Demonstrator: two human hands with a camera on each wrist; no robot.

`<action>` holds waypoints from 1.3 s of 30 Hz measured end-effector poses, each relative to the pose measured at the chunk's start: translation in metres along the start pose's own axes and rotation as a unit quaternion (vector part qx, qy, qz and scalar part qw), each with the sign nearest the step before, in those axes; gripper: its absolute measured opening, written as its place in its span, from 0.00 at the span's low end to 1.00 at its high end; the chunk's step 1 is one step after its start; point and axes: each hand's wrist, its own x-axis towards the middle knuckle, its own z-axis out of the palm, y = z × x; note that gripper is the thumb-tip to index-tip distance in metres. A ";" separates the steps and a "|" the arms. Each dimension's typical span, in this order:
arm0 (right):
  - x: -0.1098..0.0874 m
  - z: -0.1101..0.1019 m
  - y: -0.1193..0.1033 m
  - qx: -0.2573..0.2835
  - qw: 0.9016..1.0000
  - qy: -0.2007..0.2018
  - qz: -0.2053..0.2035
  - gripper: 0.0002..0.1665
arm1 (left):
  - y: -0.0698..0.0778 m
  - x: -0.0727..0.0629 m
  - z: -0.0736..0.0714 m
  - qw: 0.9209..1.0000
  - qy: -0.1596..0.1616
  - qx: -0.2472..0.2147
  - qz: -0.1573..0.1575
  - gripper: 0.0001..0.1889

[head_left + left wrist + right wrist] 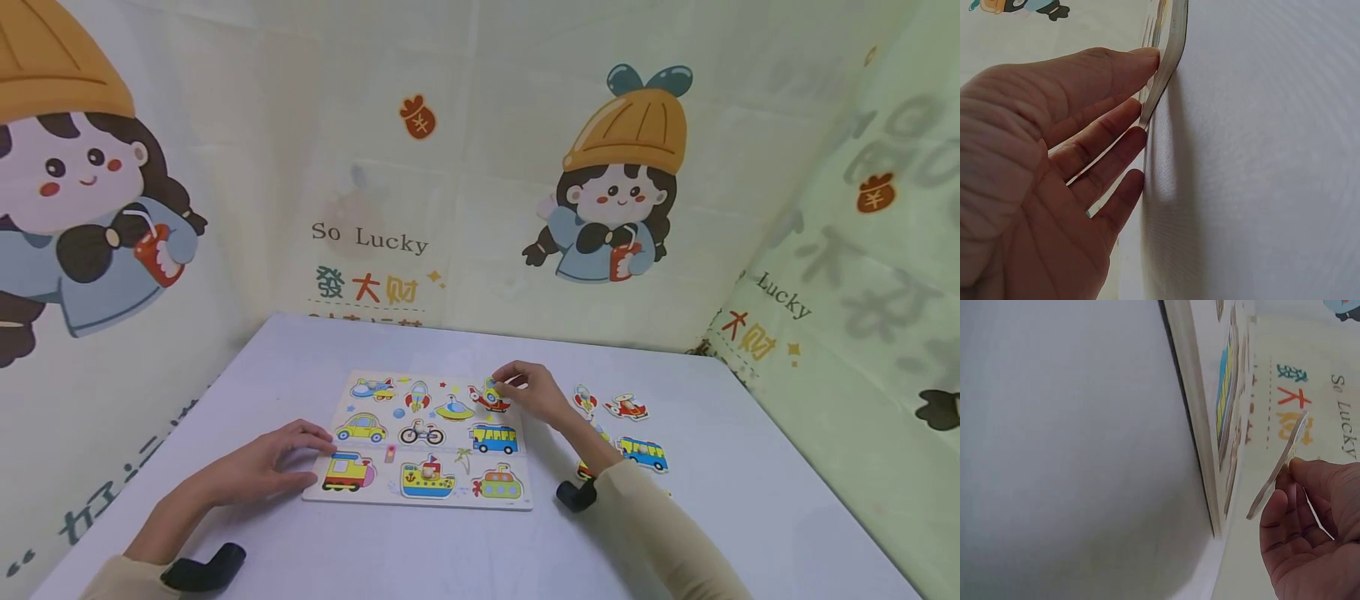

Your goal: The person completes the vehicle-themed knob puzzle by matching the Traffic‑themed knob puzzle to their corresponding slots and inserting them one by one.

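A: What appeared at the far left?

B: The left hand, its fingers extended and loosely spread; thumb and fingertips touched the board's left edge without curling round it.

A: And the board?

B: The puzzle board lay flat on the worktop, bearing a yellow car at left, a bicycle at centre and a blue bus at right.

A: Where was the held piece?

B: The flat piece was raised above the board's upper right corner, near the red helicopter picture. The right hand pinched it, thumb and fingers nearly together; the right wrist view showed it tilted, almost edge-on.

A: What lay farther right?

B: Beside the board rested a rocket piece, a helicopter piece and a bus piece; the right forearm partly covered others.
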 end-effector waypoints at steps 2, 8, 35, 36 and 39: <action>-0.003 0.002 -0.002 0.007 1.000 -0.007 -0.013 0.08 | 0.000 0.000 0.001 1.000 0.000 -0.003 0.002 0.21; -0.011 0.010 -0.010 0.014 0.999 -0.024 -0.027 0.08 | -0.001 -0.001 0.002 1.000 0.001 0.005 0.008 0.22; -0.025 0.046 -0.046 0.024 0.986 -0.113 -0.122 0.07 | 0.001 -0.003 0.007 1.000 0.010 0.016 0.014 0.21; -0.025 0.047 -0.047 0.025 0.985 -0.115 -0.123 0.08 | 0.001 -0.003 0.007 1.000 0.010 0.015 0.017 0.21; -0.025 0.052 -0.051 0.025 0.985 -0.118 -0.126 0.08 | 0.001 -0.003 0.008 1.000 0.012 0.017 0.014 0.21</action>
